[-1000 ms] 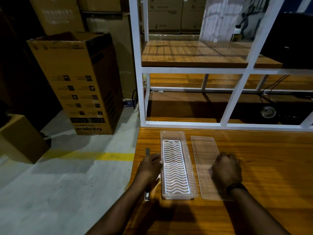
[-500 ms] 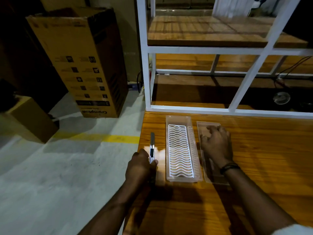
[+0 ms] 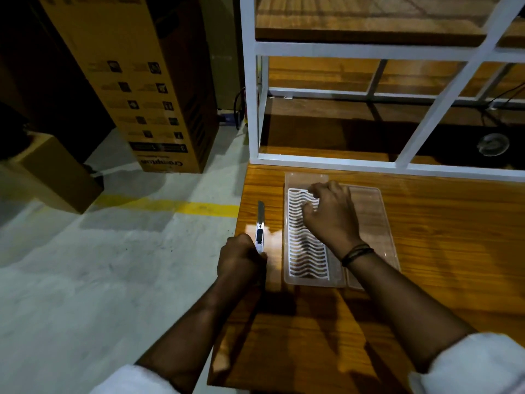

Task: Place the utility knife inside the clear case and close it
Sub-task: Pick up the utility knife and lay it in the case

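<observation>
A silver utility knife (image 3: 260, 227) points away from me near the table's left edge, its blade out. My left hand (image 3: 241, 260) is closed around its near end. Right of it lies the open clear case (image 3: 295, 281) with a white wavy insert (image 3: 305, 251) inside. My right hand (image 3: 331, 214) rests over the case's far part, fingers curled down on the insert. The clear lid (image 3: 375, 220) lies flat just right of the case, partly hidden under my right wrist.
The wooden table (image 3: 440, 251) ends at its left edge close to the knife, with concrete floor (image 3: 113, 265) below. A white metal shelf frame (image 3: 426, 166) stands along the table's far side. A tall cardboard box (image 3: 147, 89) stands on the floor at the left.
My left hand slid back along the knife and now grips its near end. My right hand moved from the lid leftward onto the far part of the case.
</observation>
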### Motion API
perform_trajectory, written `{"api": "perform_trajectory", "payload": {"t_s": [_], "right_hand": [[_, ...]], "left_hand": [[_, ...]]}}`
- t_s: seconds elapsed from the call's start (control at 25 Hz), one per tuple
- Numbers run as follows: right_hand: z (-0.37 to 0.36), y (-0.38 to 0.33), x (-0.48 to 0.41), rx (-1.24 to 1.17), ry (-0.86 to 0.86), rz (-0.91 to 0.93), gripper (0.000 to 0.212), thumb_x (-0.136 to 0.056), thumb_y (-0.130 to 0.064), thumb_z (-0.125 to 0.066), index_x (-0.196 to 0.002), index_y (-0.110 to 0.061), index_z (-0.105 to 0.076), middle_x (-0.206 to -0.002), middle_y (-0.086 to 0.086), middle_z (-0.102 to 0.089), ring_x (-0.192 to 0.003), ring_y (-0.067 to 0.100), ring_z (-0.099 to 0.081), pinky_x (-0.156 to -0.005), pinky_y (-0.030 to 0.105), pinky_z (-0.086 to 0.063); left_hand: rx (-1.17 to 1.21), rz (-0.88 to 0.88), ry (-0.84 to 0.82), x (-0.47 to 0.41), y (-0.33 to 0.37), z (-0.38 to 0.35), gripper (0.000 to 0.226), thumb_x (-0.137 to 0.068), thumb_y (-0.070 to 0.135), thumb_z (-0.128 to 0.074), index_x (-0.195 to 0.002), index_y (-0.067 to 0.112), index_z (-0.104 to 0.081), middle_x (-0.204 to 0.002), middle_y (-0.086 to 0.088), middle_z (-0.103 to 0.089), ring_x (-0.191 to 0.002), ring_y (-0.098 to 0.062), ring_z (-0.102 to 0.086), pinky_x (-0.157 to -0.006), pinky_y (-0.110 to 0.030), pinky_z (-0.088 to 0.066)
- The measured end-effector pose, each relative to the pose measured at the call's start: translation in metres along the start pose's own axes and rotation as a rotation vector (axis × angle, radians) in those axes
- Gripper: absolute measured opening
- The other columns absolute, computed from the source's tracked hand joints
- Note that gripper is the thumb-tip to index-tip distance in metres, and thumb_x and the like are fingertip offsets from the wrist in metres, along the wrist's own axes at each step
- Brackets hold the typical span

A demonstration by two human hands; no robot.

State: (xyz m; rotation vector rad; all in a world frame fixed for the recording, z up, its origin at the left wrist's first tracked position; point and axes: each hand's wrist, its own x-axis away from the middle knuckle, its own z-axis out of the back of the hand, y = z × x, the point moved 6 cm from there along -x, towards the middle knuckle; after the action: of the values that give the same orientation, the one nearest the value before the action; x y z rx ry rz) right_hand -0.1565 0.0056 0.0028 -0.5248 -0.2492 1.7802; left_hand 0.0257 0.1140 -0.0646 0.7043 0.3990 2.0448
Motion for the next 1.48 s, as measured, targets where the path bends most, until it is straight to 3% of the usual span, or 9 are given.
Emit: {"api": "perform_trajectory", "payload": {"t_s": [0.28,0.4,0.48,0.64,0.8,1.0,1.2,1.36,1.48], "right_hand": [[-0.021,-0.009,0.020,-0.088,-0.064,-0.027,0.041,-0.086,-0.024,-0.060,-0.125,-0.013,-0.065,-0.123,0.010,-0.063,-0.119,0.034,-0.051,-0.099,0.044,-0.046],[-0.023,-0.005,0.026,-0.095,-0.074,-0.016,0.039,-0.086,-0.022,-0.059,-0.122,-0.010,-0.067,-0.117,0.012,-0.065,-0.114,0.035,-0.053,-0.096,0.045,-0.047],[-0.026,0.000,0.027,-0.123,-0.087,-0.002,0.036,-0.086,-0.022,-0.057,-0.117,-0.009,-0.069,-0.113,0.013,-0.067,-0.110,0.035,-0.056,-0.097,0.044,-0.046],[-0.023,0.008,0.026,-0.363,-0.060,-0.042,0.026,-0.087,-0.014,-0.055,-0.103,-0.008,-0.075,-0.101,0.008,-0.073,-0.096,0.025,-0.065,-0.088,0.035,-0.052],[-0.018,0.008,0.018,-0.678,-0.184,-0.185,0.012,-0.089,-0.013,-0.066,-0.089,-0.013,-0.079,-0.090,0.001,-0.077,-0.085,0.014,-0.070,-0.078,0.026,-0.053],[0.008,0.008,0.019,-1.032,-0.289,-0.269,0.032,-0.097,-0.030,-0.063,-0.076,-0.008,-0.075,-0.061,0.004,-0.063,-0.048,0.011,-0.054,-0.047,0.025,-0.041],[0.011,0.024,0.022,-1.129,-0.311,-0.249,0.027,-0.095,-0.029,-0.066,-0.084,-0.007,-0.077,-0.072,0.021,-0.067,-0.057,0.020,-0.056,-0.049,0.030,-0.041],[0.019,0.031,0.020,-1.138,-0.246,-0.231,0.022,-0.094,-0.028,-0.066,-0.087,-0.011,-0.078,-0.084,0.020,-0.075,-0.066,0.022,-0.062,-0.054,0.030,-0.046],[0.025,0.029,0.015,-1.133,-0.218,-0.224,0.020,-0.095,-0.023,-0.066,-0.092,-0.008,-0.078,-0.089,0.021,-0.076,-0.070,0.027,-0.065,-0.056,0.028,-0.050]], "left_hand": [[0.132,0.027,0.014,0.000,-0.004,-0.005,0.027,-0.080,0.029,-0.085,-0.090,0.008,-0.073,-0.093,-0.009,-0.076,-0.075,-0.023,-0.070,-0.072,-0.029,-0.054],[0.225,0.032,0.012,0.001,-0.004,0.000,0.016,-0.078,0.019,-0.085,-0.072,0.012,-0.072,-0.079,-0.008,-0.077,-0.060,-0.014,-0.066,-0.061,-0.024,-0.050],[0.313,0.044,0.028,0.002,-0.002,0.005,0.022,-0.079,0.019,-0.086,-0.065,0.017,-0.069,-0.069,-0.003,-0.074,-0.057,-0.012,-0.068,-0.062,-0.027,-0.059],[0.494,0.006,0.096,0.010,0.014,0.015,0.018,-0.078,0.027,-0.087,-0.082,0.014,-0.075,-0.074,-0.005,-0.077,-0.064,-0.016,-0.076,-0.065,-0.031,-0.066],[0.634,-0.052,0.074,0.024,0.046,0.019,0.021,-0.078,0.025,-0.088,-0.084,0.011,-0.074,-0.073,-0.007,-0.077,-0.064,-0.018,-0.077,-0.065,-0.034,-0.066],[0.745,-0.131,-0.064,0.044,0.083,0.014,0.026,-0.084,0.017,-0.083,-0.098,0.000,-0.071,-0.080,-0.012,-0.076,-0.071,-0.018,-0.076,-0.063,-0.029,-0.064],[0.669,-0.209,-0.061,0.057,0.092,0.007,0.038,-0.083,0.025,-0.085,-0.114,0.010,-0.069,-0.083,-0.002,-0.074,-0.072,-0.016,-0.075,-0.066,-0.034,-0.063],[0.442,-0.374,-0.131,0.076,0.097,0.008,0.085,-0.073,0.024,-0.092,-0.145,0.038,-0.048,-0.102,0.007,-0.069,-0.078,-0.012,-0.075,-0.066,-0.024,-0.061],[0.313,-0.492,-0.167,0.082,0.101,0.011,0.107,-0.073,0.017,-0.092,-0.156,0.044,-0.030,-0.107,0.010,-0.067,-0.079,-0.010,-0.073,-0.069,-0.024,-0.062]]}}
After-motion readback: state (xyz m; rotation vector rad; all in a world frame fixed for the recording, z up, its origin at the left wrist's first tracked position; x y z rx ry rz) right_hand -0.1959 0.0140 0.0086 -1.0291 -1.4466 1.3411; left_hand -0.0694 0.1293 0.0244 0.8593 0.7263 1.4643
